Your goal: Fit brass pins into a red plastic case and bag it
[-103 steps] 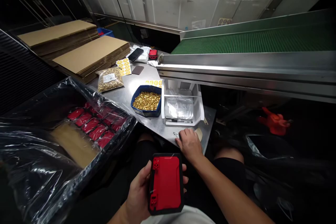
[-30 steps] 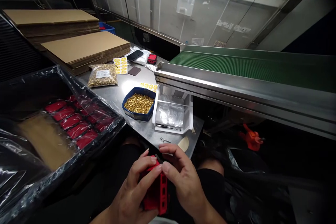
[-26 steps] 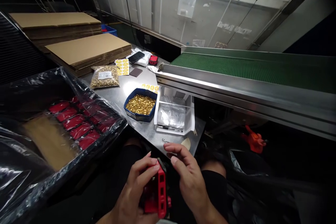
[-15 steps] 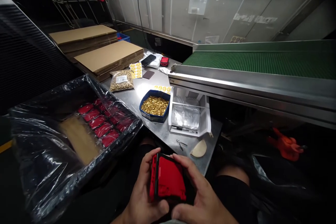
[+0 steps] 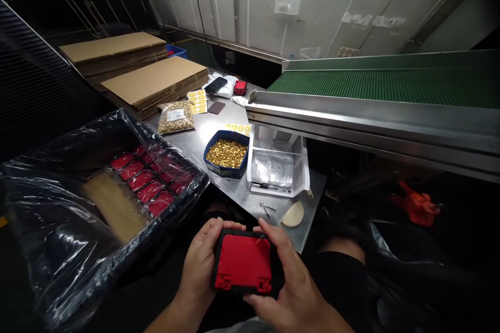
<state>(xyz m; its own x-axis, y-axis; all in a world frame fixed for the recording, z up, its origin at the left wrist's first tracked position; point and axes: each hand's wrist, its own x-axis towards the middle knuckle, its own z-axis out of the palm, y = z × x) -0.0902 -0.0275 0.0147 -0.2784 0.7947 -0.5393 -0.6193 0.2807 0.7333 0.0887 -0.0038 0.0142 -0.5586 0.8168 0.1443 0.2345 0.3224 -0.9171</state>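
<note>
A red and black plastic case is held low in front of me, its flat red face turned up and two hinge-like parts along the near edge. My left hand grips its left side, and my right hand wraps round its right side and near corner. What lies under the case is hidden. Just beyond it on the metal table are small nippers and a pale half-round pad. Similar red cases sit in rows in a plastic-lined box to the left.
A blue tray of small gold-coloured parts stands beside a white bin holding clear bags. Behind lie a bag of gold parts, yellow stickers and cardboard stacks. A green conveyor runs along the right.
The case has turned from showing its side edge to lying with its red face up. Both hands have shifted their hold on it. The view has moved slightly.
</note>
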